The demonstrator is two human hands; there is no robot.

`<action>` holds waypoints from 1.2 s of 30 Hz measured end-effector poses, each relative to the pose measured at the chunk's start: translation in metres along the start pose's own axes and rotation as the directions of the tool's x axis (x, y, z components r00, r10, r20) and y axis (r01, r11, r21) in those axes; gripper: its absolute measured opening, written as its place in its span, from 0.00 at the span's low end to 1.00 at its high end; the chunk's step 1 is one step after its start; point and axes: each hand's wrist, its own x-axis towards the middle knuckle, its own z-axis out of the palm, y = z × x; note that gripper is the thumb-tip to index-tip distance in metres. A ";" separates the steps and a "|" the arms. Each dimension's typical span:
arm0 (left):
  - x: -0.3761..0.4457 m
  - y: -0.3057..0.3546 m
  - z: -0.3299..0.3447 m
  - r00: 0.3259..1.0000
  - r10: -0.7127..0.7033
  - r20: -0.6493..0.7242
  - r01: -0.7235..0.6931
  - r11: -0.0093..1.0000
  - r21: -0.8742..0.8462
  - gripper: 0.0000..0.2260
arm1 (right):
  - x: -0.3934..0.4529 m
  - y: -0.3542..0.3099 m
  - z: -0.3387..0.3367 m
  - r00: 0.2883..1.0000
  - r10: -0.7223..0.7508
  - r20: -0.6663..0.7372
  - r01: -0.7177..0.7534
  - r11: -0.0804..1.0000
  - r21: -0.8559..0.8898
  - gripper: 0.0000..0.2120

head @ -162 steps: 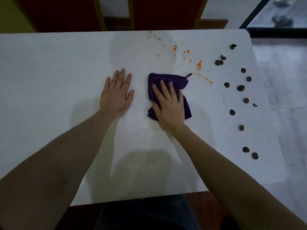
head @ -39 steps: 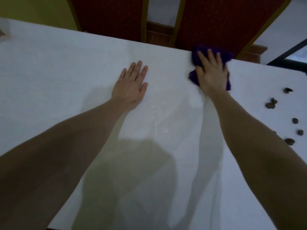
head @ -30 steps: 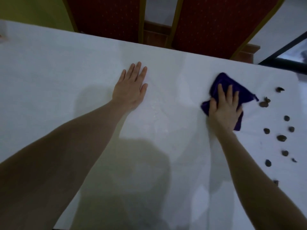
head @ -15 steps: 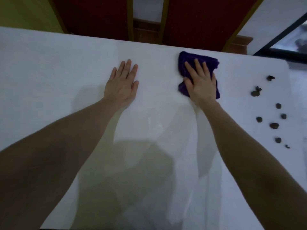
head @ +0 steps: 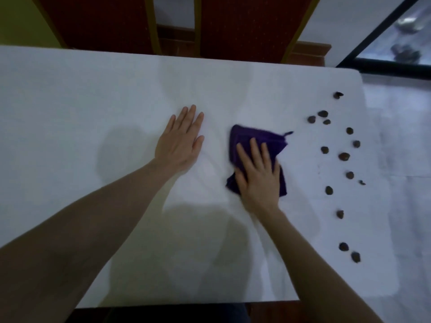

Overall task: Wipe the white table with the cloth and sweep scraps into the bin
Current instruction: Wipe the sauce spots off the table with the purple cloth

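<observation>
chairs (head: 245, 22): two, red dotted backs, yellow-wood frames, behind far table edge | wall (head: 14, 22): yellow-green, top left | skirting (head: 310, 53): brown, low behind right chair | floor (head: 401, 141): pale, glossy, right of table | frame (head: 382, 31): black, slanting, top right, blurred grey shapes beyond

No readable text, label, brand, number or sign showing anywhere in view.
</observation>
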 end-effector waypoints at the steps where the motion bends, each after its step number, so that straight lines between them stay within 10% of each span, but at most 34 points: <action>1: -0.003 0.004 0.001 1.000 0.008 -0.002 -0.008 1.000 0.001 0.26 | -0.017 0.002 0.001 0.998 -0.062 0.023 0.062 0.998 0.009 0.28; 12: -0.059 0.024 0.016 0.998 -0.052 -0.037 0.052 0.998 0.018 0.27 | 0.033 0.057 -0.023 0.978 0.201 -0.061 -0.200 0.980 0.020 0.26; 21: -0.097 0.046 0.025 0.989 -0.145 -0.033 0.144 0.989 -0.018 0.28 | -0.030 0.000 0.000 0.990 -0.142 0.014 0.141 0.989 0.043 0.26; 36: -0.091 0.131 0.036 0.994 0.111 0.011 -0.111 0.994 -0.024 0.30 | -0.173 0.134 -0.024 0.987 0.156 -0.050 -0.151 0.984 0.094 0.27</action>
